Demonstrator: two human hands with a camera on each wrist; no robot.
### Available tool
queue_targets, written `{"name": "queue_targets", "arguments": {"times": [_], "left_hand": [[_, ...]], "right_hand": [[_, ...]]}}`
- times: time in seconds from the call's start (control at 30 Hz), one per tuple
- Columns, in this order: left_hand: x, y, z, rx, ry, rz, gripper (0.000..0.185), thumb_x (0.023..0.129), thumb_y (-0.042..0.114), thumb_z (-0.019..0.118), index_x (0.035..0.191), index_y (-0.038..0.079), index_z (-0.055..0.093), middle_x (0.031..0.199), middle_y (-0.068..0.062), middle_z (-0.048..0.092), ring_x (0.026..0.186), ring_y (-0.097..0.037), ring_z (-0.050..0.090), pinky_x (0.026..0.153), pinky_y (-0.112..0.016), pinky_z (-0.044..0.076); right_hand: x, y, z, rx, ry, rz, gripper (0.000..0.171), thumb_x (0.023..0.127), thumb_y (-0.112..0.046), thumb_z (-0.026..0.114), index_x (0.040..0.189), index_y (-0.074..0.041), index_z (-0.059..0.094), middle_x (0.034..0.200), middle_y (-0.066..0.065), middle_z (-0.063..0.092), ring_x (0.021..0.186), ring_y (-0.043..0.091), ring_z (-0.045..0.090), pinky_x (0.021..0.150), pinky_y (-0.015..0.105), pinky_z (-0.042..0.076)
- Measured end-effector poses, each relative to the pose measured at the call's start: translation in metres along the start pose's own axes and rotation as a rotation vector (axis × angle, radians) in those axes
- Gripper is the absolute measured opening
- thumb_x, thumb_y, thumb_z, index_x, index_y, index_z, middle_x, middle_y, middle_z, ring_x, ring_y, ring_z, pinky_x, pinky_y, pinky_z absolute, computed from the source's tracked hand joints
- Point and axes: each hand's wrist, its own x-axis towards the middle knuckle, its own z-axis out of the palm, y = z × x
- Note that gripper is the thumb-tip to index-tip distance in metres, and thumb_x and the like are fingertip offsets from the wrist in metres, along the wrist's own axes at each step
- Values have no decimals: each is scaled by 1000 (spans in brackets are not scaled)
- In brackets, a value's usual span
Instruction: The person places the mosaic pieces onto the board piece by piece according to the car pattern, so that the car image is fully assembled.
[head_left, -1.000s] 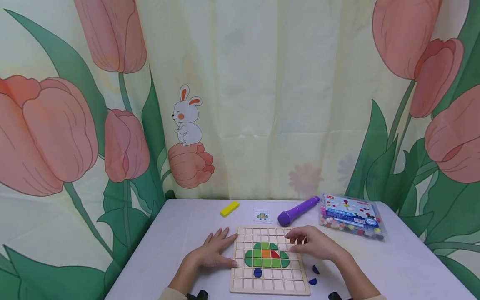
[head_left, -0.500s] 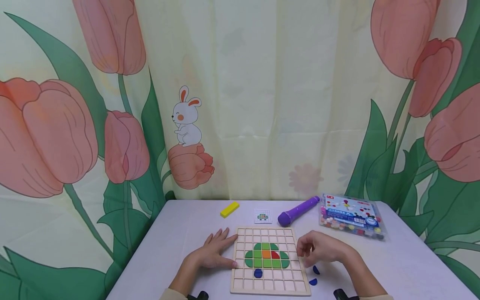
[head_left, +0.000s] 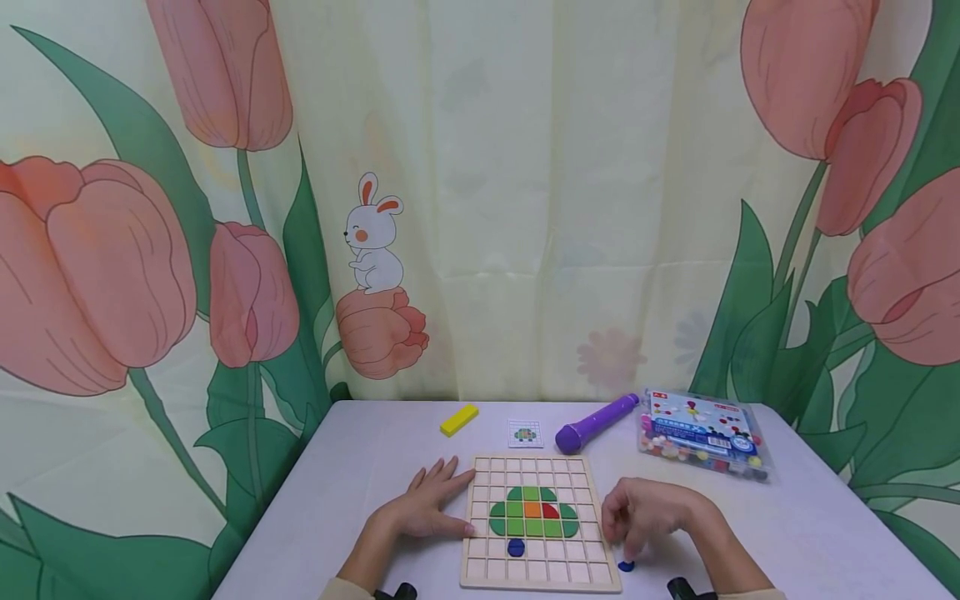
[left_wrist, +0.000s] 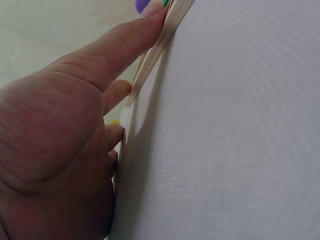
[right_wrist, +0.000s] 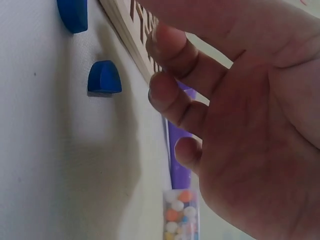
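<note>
Two hands are at work over a wooden grid board [head_left: 540,575] lying on the near part of the white table [head_left: 810,533]. The left hand [head_left: 429,507] lies flat on the table at the board's left edge, fingers straight and spread, with the thumb touching the wooden rim; the left wrist view shows that thumb pressed along the board's side. The right hand [head_left: 651,515] hovers just right of the board, its fingers loosely curled downward with nothing between them. In the right wrist view its fingertips [right_wrist: 162,95] hang close above a blue half-round piece [right_wrist: 104,77] lying on the table just beside the board's edge, not touching it as far as I can tell. A second blue piece [head_left: 626,566] lies on the table nearer the front, just right of the board's near corner.

On the board, green tiles [head_left: 517,525] form a low dome with an orange tile [head_left: 532,507] and a red tile [head_left: 550,510] in the middle. One blue piece [head_left: 515,547] sits in a cell just below the green shape.

Farther back lie a yellow block [head_left: 459,418] on the left, a small pattern card [head_left: 525,432] in the middle, a purple marker [head_left: 596,422] to its right, and a clear box of coloured beads [head_left: 703,432] at the far right.
</note>
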Motion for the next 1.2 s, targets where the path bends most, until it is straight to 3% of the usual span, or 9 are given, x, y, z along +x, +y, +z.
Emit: {"name": "queue_targets", "arguments": {"times": [0.1, 0.2, 0.3, 0.37, 0.6, 0.73, 0.93, 1.07, 1.2], "left_hand": [[0, -1, 0, 2, 1, 1, 98, 79, 70, 77, 161, 32, 39, 174, -13, 19, 163, -38, 7, 128, -67, 3], [1, -2, 1, 8, 2, 4, 98, 79, 70, 76, 161, 33, 39, 174, -13, 19, 163, -38, 7, 128, -67, 3], [1, -3, 1, 13, 4, 6, 98, 79, 71, 76, 161, 33, 39, 174, -13, 19, 163, -39, 7, 128, -67, 3], [1, -3, 1, 14, 5, 7, 98, 79, 71, 76, 161, 33, 39, 174, -14, 20, 163, -39, 7, 127, -67, 3], [1, -2, 1, 14, 4, 5, 98, 79, 70, 76, 161, 32, 39, 174, -14, 20, 163, -39, 7, 127, -67, 3], [0, 0, 0, 2, 2, -2, 98, 79, 69, 78, 161, 31, 40, 174, -14, 20, 163, -39, 7, 128, -67, 3], [0, 1, -1, -8, -1, -8, 98, 79, 69, 78, 161, 31, 40, 174, -14, 20, 163, -38, 6, 128, -67, 2], [0, 2, -1, -2, 1, -10, 98, 79, 69, 78, 161, 31, 40, 174, -14, 20, 163, -38, 7, 128, -67, 3], [0, 2, -1, 6, 3, -8, 98, 79, 69, 78, 161, 31, 40, 174, -14, 20, 163, -39, 7, 128, -67, 3]], "right_hand": [[0, 0, 2, -52, 5, 41, 24, 71, 7, 86, 90, -4, 76, 76, -2, 63, 72, 12, 54, 70, 27, 41], [1, 0, 5, -151, 23, 81, 25, 70, 4, 88, 86, -10, 75, 71, -4, 60, 70, 12, 54, 88, 47, 42], [1, 0, 8, -225, 42, 109, 26, 69, 2, 90, 82, -13, 74, 67, -4, 59, 69, 12, 55, 102, 70, 25], [0, 0, 9, -252, 53, 114, 26, 69, 1, 91, 81, -15, 74, 66, -4, 59, 68, 12, 56, 108, 78, 16], [-1, 2, 7, -308, 106, 135, 25, 71, -3, 91, 80, -18, 74, 67, -4, 61, 69, 14, 57, 96, 69, 24], [-2, 3, 5, -313, 133, 129, 21, 74, -5, 90, 80, -19, 75, 67, -3, 64, 70, 15, 58, 95, 68, 27], [0, 6, 4, -283, 168, 98, 19, 79, -2, 85, 84, -17, 75, 68, -5, 61, 67, 14, 56, 84, 52, 31], [2, 7, 3, -293, 185, 67, 19, 79, -2, 84, 85, -17, 74, 68, -6, 58, 66, 12, 55, 88, 59, 27], [3, 9, 3, -284, 205, 78, 18, 80, -2, 84, 85, -17, 74, 68, -5, 58, 66, 14, 54, 83, 51, 31]]}}
